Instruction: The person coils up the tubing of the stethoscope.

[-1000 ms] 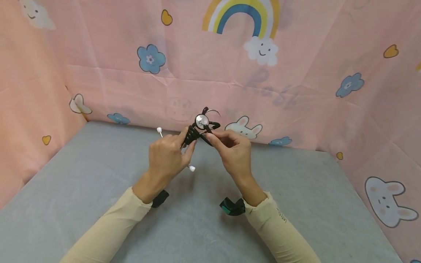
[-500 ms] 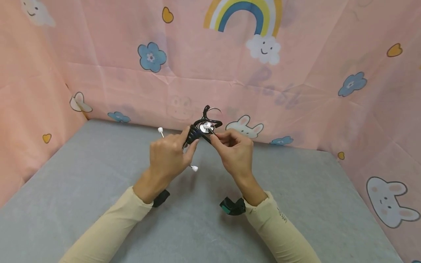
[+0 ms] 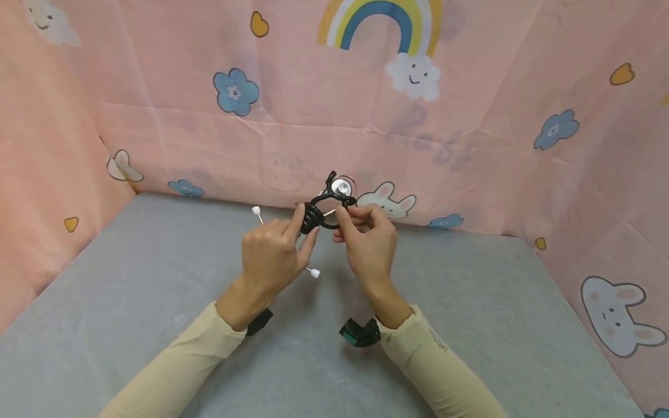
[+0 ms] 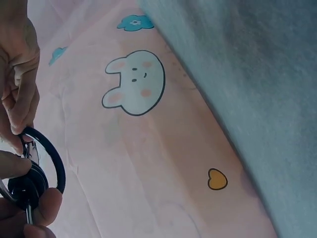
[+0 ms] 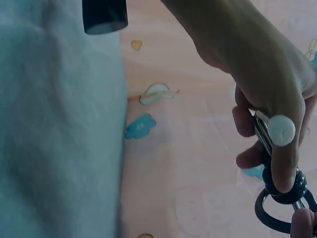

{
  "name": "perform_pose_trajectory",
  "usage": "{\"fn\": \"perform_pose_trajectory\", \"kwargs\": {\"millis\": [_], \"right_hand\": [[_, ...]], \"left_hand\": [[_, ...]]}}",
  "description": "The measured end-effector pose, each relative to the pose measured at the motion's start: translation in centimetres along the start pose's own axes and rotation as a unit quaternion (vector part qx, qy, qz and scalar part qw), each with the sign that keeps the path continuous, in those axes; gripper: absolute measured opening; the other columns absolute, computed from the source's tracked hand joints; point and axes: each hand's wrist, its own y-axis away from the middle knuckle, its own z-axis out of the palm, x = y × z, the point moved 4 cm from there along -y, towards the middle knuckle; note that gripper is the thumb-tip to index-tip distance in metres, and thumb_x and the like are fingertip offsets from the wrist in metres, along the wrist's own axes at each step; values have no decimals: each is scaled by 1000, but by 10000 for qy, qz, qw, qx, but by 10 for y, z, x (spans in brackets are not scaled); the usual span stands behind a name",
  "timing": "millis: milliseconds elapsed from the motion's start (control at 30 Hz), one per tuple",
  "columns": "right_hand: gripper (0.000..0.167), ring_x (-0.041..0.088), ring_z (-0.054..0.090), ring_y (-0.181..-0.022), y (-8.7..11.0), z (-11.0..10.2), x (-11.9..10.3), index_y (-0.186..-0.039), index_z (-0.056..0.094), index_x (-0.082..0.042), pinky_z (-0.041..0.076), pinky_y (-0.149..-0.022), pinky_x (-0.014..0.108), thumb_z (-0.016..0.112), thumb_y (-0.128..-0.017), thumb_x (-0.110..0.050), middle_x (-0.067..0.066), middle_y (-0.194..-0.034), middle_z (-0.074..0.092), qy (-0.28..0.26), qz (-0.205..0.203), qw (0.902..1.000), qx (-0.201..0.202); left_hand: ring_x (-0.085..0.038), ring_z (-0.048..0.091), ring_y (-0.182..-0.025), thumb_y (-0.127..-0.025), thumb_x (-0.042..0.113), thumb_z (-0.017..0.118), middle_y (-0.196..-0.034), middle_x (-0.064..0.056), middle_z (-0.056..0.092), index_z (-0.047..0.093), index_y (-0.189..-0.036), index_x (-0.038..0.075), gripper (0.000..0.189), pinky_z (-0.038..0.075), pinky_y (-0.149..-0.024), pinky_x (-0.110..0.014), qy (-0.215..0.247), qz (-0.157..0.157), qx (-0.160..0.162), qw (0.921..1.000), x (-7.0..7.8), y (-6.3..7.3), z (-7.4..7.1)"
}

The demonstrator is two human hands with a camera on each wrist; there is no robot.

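Note:
Over the far part of the table, both hands hold a stethoscope whose black tubing is wound into a tight coil [image 3: 312, 218]. My left hand [image 3: 269, 249] grips that coil between thumb and fingers. Two white ear tips [image 3: 256, 211] stick out on either side of this hand; one ear tip [image 5: 281, 130] is near in the right wrist view. With thumb and fingertips, my right hand [image 3: 371, 247] pinches the stethoscope near an open loop of tubing [image 4: 55, 161]; exactly which part is hidden. The round silver chest piece [image 3: 342, 187] stands above the right fingertips.
A grey cloth-covered table [image 3: 172, 278] lies under the hands. Pink printed curtain [image 3: 324, 128] encloses the back and both sides, close behind the stethoscope. Dark wrist devices [image 3: 360, 332] hang below the sleeves.
The chest piece has shifted right and turned, ending above the right fingertips. The tubing loop has opened between the hands. My right fingers have changed their hold slightly; the left keeps gripping the coil.

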Motion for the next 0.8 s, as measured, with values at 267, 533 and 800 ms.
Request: {"fn": "perform_pose_trajectory", "kwargs": {"millis": [267, 533, 800], "right_hand": [[19, 10, 70, -62, 2, 7, 7, -98, 52, -4, 62, -68, 30, 68, -94, -12, 12, -91, 66, -1089, 997, 9890, -76], [29, 10, 66, -59, -3, 5, 8, -103, 44, -10, 60, -62, 27, 70, -92, -8, 2, -87, 49, -1188, 1293, 9837, -397], [30, 13, 56, -79, -16, -10, 8, -110, 48, -8, 50, -63, 21, 70, -88, -7, 5, -103, 46, 58, 1041, 9929, -580]], "left_hand": [[-21, 55, -48, -82, 28, 80, -63, -6, 70, 74, -113, 2, 40, 37, -41, -30, 3, 115, 104, 9999, 0, 0, 2], [-24, 56, -52, -78, 28, 85, -64, -8, 69, 74, -115, 6, 44, 42, -45, -33, 170, -74, -235, 9996, -12, -2, 3], [-23, 59, -64, -81, 28, 83, -80, -9, 76, 75, -115, 8, 41, 48, -59, -35, 583, -121, -746, 9954, -25, -2, 8]]}}
